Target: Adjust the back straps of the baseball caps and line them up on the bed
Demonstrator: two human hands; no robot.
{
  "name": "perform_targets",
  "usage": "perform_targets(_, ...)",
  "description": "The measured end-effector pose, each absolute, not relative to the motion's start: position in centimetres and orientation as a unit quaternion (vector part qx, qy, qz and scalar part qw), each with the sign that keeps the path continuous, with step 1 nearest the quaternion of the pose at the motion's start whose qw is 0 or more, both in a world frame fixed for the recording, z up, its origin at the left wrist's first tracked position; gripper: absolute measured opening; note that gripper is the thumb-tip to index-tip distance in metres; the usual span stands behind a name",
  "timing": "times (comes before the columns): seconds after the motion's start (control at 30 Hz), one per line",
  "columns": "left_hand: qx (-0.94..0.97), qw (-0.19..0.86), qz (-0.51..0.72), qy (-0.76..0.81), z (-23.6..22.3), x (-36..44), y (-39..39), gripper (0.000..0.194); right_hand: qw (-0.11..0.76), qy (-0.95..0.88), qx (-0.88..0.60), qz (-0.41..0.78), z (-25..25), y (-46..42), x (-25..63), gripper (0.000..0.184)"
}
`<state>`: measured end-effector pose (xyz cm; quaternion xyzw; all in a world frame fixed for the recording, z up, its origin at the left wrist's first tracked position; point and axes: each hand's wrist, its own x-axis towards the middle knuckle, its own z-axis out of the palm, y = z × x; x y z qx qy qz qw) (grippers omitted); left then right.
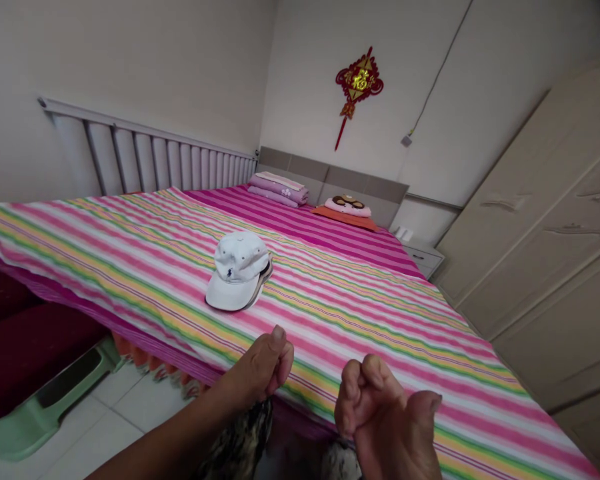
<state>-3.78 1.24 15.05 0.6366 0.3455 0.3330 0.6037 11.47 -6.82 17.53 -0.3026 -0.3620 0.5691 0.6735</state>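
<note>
My left hand (266,363) hovers over the near edge of the bed with its fingers curled in and its thumb up; no object shows in it. To its right, my right hand (387,420) is turned palm up, fingers bent and thumb spread away, holding nothing. A white baseball cap (240,257) with a small dark emblem lies on the striped bedspread (360,313), beyond my left hand and apart from it. Under the white cap, the edge of at least one beige cap (266,277) peeks out on the right side.
Folded purple bedding (280,189) and a pink cushion (347,208) on an orange one lie by the headboard (300,167). A radiator (155,157) runs along the left wall. At lower left is a green stool (75,387) with a dark red top; a wardrobe (545,233) stands right.
</note>
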Motion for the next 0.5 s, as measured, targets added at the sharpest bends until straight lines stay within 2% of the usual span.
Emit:
perform_targets(0.23,0.632,0.61,0.338,0.338,15.8,-4.0,1.0,0.071,0.671,-0.378,-0.29,0.568,17.7,-7.1,11.7,0.055)
perform_targets(0.37,0.628,0.601,0.321,0.376,14.7,-3.5,1.8,0.069,0.677,-0.379,-0.336,0.535,16.7,-6.1,11.8,0.05)
perform_targets(0.43,0.622,0.593,0.3,0.413,13.1,-3.4,2.5,0.065,0.65,-0.393,-0.402,0.511,14.6,-5.2,11.9,0.045)
perform_targets(0.5,0.613,0.588,0.279,0.447,10.8,-3.5,3.5,0.058,0.575,-0.406,-0.491,0.513,11.2,-4.3,12.1,0.04)
